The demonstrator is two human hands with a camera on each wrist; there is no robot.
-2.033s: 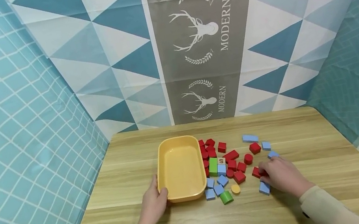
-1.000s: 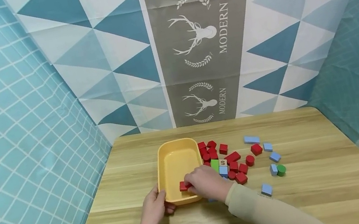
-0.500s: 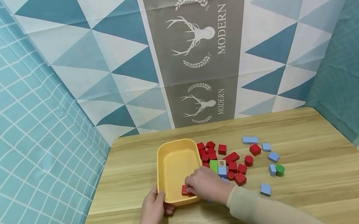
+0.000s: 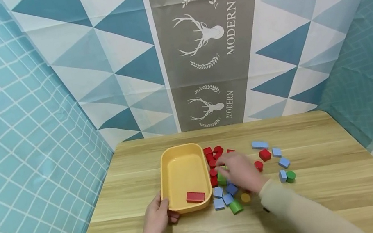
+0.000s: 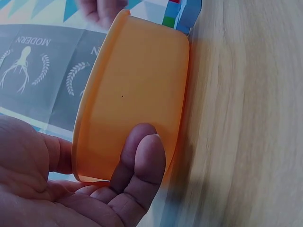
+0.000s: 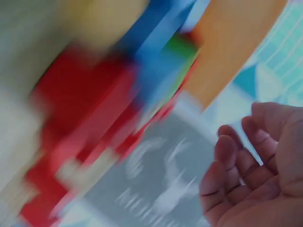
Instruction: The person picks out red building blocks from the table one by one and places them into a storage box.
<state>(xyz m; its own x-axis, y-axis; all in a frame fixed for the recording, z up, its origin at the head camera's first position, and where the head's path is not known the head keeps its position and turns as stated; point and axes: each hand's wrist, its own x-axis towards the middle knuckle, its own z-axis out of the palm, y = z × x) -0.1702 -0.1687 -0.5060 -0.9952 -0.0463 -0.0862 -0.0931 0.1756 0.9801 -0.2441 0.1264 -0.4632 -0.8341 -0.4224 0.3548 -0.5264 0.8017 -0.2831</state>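
My left hand (image 4: 155, 220) holds a yellow plastic tray (image 4: 162, 187) by its near left corner. In the left wrist view the thumb is over the rim and the fingers (image 5: 150, 158) lie against the outer wall. One red oblong block (image 4: 195, 197) lies in the tray near its front. Over the pile to the tray's right is my right hand (image 4: 241, 171), blurred and holding nothing. Its fingers are loosely bent in the right wrist view. The hand hides part of the pile; a green block (image 4: 222, 178) shows beside its fingertips.
Red blocks (image 4: 208, 151) crowd the tray's right side. Nearer are several blue blocks (image 4: 218, 204), a green curved block (image 4: 235, 207) and a yellow disc (image 4: 245, 197). Farther right lie a blue oblong block (image 4: 259, 144), a red block (image 4: 265, 155) and a green cylinder (image 4: 290, 176).
The right hand picked a red block from the right, put it in the tray and let go, then moved right over the pile. The left hand has stayed on the tray.
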